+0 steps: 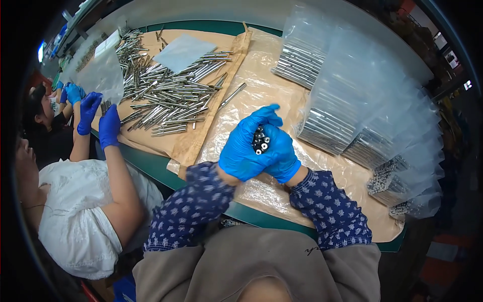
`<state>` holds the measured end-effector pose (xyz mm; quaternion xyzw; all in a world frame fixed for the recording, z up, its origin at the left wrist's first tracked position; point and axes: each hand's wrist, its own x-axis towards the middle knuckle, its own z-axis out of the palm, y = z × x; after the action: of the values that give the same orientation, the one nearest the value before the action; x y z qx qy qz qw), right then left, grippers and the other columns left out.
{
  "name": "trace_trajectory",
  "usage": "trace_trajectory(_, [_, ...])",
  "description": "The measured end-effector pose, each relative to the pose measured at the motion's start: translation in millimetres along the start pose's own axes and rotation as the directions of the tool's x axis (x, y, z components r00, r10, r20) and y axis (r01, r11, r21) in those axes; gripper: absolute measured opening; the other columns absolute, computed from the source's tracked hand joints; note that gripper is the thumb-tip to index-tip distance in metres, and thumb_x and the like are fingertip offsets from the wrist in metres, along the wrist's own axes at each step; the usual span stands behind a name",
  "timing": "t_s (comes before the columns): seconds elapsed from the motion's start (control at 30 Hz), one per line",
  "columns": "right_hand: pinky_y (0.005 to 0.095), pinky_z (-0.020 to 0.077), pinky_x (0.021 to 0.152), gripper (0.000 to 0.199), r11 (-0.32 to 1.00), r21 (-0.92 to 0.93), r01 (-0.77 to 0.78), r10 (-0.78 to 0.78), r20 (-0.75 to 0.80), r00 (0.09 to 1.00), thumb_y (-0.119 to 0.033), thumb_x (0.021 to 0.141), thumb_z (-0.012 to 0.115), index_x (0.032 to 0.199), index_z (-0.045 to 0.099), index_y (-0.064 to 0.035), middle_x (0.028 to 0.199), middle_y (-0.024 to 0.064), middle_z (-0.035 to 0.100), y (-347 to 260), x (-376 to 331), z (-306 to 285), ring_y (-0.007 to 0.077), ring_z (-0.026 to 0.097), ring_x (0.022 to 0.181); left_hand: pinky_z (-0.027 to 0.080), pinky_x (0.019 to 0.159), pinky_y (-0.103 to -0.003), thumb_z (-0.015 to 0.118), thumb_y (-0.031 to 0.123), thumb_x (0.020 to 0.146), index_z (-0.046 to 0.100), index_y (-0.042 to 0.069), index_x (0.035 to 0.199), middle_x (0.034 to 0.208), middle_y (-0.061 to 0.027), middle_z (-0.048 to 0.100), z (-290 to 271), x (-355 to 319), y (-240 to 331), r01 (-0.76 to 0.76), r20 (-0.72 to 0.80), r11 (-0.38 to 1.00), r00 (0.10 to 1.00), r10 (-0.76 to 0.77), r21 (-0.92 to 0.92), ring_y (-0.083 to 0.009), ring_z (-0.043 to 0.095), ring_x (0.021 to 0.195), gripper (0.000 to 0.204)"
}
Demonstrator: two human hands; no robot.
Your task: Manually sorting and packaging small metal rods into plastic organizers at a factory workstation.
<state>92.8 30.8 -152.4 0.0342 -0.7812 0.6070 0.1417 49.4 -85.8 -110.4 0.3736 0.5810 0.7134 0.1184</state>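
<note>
With left hand [242, 147] and right hand [283, 157] brought together, clasping a small bundle of metal pieces [260, 140] between the palms, ends turned up toward the head. Both gloved in bright blue, wrists bordered by dark blue patterned sleeves [334, 209]. Seen on the bundle: dark ends, some with pale rings about a dark centre; sides hidden within the grip, so cannot tell the length. Held above clear plastic sheeting [264, 196] laid over brown paper; cannot tell from this angle whether touching it.

Just beyond the left hand, a little to its left: one loose metal rod [233, 95], lying aslant. Farther left: a broad heap of metal rods [166, 100] at mixed angles on brown paper, with a translucent sheet [185, 53] over its far part.

Right of the hands: bagged stacks of rods [329, 126] in clear plastic, ranged from the far side round to the near right; rod ends showing in the nearer ones.

Between hands and body: a strip of green tabletop [274, 222].

Well to the left: a co-worker in a white top [80, 211], with violet-blue gloved hands [109, 126] raised beside the heap.
</note>
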Motion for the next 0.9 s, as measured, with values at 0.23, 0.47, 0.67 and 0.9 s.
trace_trajectory(0.23, [0.0354,0.0484,0.083,0.037,0.923,-0.308,0.230,-0.149,0.266,0.952,-0.019,0.073,0.065,0.107,0.057,-0.0078,0.109,0.0136,0.059,0,11,-19,0.0292,0.058,0.098,0.037,0.102,-0.037,0.062,-0.009,0.075,0.051,0.004,0.107,0.106,-0.0092,0.059,7,-1,-31,0.010,-0.151,0.988,0.988,-0.034,-0.156,-0.0189,0.057,0.103,0.036])
trace_trajectory(0.47, [0.0306,0.0400,0.097,0.064,0.947,0.196,-0.253,0.090,0.594,0.799,-0.022,0.068,0.078,0.123,0.049,-0.0099,0.122,0.0082,0.051,-15,1,-41,0.0191,0.050,0.112,0.047,0.083,-0.033,0.063,-0.003,0.067,0.062,0.006,0.094,0.089,-0.0091,0.060,-5,29,27,0.042,0.428,0.995,0.904,0.000,-0.088,-0.0211,0.059,0.086,0.028])
trace_trajectory(0.67, [0.0338,0.0471,0.084,0.045,0.941,-0.114,0.319,-0.302,0.143,0.943,-0.014,0.072,0.070,0.114,0.054,-0.0105,0.115,0.0109,0.055,57,3,-14,0.0252,0.056,0.102,0.046,0.087,-0.036,0.071,0.007,0.066,0.063,0.008,0.108,0.098,-0.0115,0.061,9,27,10,-0.253,0.301,0.875,0.944,0.131,0.413,-0.0257,0.058,0.095,0.043])
trace_trajectory(0.9, [0.0294,0.0505,0.074,0.037,0.985,0.173,-0.016,0.009,0.038,0.999,-0.018,0.071,0.073,0.104,0.058,-0.0088,0.096,0.0075,0.064,16,-4,-20,0.0209,0.063,0.086,0.043,0.095,-0.037,0.072,0.010,0.069,0.058,0.007,0.115,0.113,-0.0121,0.058,21,20,4,-0.071,0.075,0.942,0.996,0.048,0.328,-0.0268,0.056,0.104,0.048])
